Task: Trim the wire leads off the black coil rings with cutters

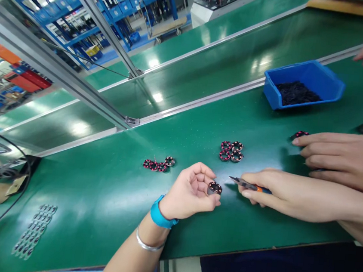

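In the head view, the left grip pinches a dark ring on the near side of the four-ring cluster; the right grip is wrapped around pliers, nearer and right of that cluster. A loose pinch might let the ring roll, so the tips could jab fingers. The pliers point left, long axis running crosswise; the ring's opening faces up.

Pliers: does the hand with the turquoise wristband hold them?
No, the right hand grips the pliers, while the left hand, with the turquoise wristband at its wrist, holds a ring-shaped part.
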Demonstrator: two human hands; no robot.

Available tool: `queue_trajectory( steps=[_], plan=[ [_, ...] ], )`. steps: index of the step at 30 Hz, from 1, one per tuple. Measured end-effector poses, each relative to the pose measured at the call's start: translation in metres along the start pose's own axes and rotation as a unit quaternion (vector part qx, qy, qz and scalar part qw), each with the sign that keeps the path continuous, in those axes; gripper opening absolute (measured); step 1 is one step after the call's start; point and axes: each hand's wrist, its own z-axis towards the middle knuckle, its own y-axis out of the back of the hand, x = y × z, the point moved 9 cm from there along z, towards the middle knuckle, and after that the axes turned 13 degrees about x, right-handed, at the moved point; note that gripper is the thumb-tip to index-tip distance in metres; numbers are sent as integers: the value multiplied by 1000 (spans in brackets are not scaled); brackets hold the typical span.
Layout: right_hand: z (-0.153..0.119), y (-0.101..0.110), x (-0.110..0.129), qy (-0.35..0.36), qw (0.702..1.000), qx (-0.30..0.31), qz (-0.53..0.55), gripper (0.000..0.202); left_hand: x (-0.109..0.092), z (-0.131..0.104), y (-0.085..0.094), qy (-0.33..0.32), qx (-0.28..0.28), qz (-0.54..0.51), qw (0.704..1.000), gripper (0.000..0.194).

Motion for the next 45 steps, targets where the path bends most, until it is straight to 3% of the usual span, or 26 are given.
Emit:
queue_trajectory(
  steps=[5,14,20,26,38,45],
  plan=[
    [-1,9,-2,-9,997,-72,-24,39,-1,-2,0,6,-12,-1,1000,51],
    [-5,14,13,-4,1000,-10,-12,45,5,-2,-8,26,11,-7,1000,54],
    [-4,13,10,8,999,42,7,42,12,-1,-10,45,42,-12,998,58],
    [2,20,8,2,998,19,-59,39,20,1,-10,65,49,-36,996,59],
    [10,12,6,-3,993,83,-84,34,26,3,-17,87,110,-48,989,54],
    [7,9,6,13,993,26,-111,31,26,4,-19,76,110,-59,989,51]
  ],
)
